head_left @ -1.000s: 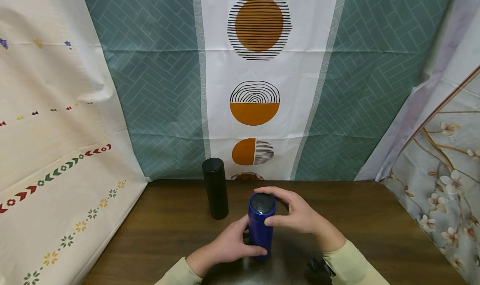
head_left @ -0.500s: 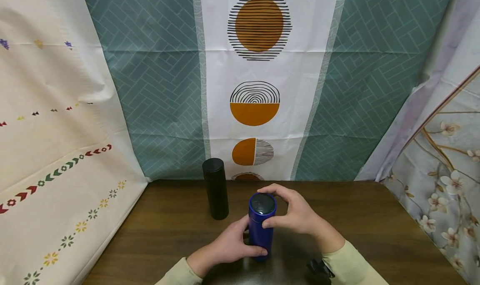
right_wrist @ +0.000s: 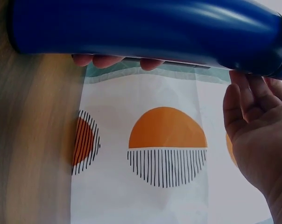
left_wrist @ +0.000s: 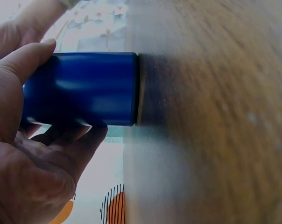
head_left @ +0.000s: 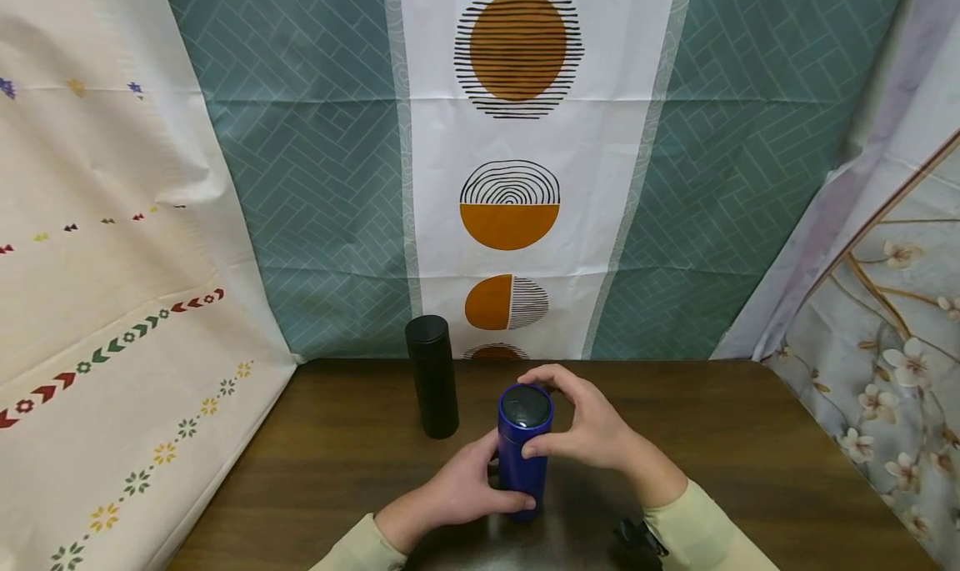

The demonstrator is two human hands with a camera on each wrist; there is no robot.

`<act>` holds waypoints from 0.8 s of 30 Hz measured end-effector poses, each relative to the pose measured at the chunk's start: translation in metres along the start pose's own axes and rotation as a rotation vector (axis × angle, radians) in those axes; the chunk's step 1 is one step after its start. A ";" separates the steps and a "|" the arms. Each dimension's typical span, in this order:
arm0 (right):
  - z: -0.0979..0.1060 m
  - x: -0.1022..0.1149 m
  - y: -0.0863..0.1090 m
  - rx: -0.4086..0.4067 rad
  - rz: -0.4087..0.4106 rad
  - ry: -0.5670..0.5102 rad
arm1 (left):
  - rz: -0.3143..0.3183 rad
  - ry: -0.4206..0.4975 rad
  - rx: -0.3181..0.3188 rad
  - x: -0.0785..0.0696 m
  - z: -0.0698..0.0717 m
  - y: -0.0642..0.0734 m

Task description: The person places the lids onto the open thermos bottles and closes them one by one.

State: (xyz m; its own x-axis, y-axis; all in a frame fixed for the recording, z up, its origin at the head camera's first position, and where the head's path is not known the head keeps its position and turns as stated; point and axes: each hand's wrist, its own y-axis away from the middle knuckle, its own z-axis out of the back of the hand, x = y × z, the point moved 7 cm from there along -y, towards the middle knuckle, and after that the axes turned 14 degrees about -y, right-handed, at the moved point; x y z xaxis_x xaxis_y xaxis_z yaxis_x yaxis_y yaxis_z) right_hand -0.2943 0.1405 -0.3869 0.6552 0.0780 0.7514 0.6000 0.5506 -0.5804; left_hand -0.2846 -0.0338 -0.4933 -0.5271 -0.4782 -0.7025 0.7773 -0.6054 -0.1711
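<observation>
A blue thermos flask [head_left: 521, 471] with a glossy black lid top [head_left: 526, 406] stands upright on the brown table near its front. My left hand [head_left: 461, 488] grips the lower body, thumb across the near side; in the left wrist view the flask's base [left_wrist: 136, 88] meets the tabletop. Around the lid end curls my right hand [head_left: 588, 425], its thumb near the seam and its fingers at the far rim. The right wrist view has this hand [right_wrist: 262, 121] at the flask's upper end, with some fingertips hidden behind it. Farther back stands a black thermos flask [head_left: 432, 379].
The wooden table [head_left: 337, 463] ends against a teal and white cloth [head_left: 322, 221] at the back. Cream patterned cloth [head_left: 112, 321] borders the left, and floral cloth [head_left: 892, 371] the right. A small black object [head_left: 637, 534] lies by the right sleeve.
My right hand has turned slightly about the flask's top: its thumb slid a little left and down, its fingers a little right. The left hand and both flasks have kept their places.
</observation>
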 end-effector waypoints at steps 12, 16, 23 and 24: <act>-0.005 -0.002 0.002 0.169 -0.022 -0.189 | -0.006 -0.005 0.000 0.000 0.000 0.001; -0.005 -0.001 0.002 0.175 -0.039 -0.205 | -0.001 -0.016 -0.002 0.000 0.001 0.001; -0.006 0.001 0.002 0.166 -0.048 -0.180 | -0.001 -0.015 0.004 0.000 0.000 0.001; -0.006 0.001 0.002 0.167 -0.048 -0.177 | 0.000 -0.014 0.005 0.000 0.000 0.001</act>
State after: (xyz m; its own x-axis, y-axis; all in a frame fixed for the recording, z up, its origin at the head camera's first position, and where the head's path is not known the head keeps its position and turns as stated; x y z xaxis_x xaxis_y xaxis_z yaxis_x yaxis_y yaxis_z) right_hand -0.2894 0.1372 -0.3890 0.5287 0.1847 0.8285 0.5344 0.6858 -0.4940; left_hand -0.2839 -0.0347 -0.4938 -0.5321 -0.4872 -0.6925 0.7754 -0.6089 -0.1674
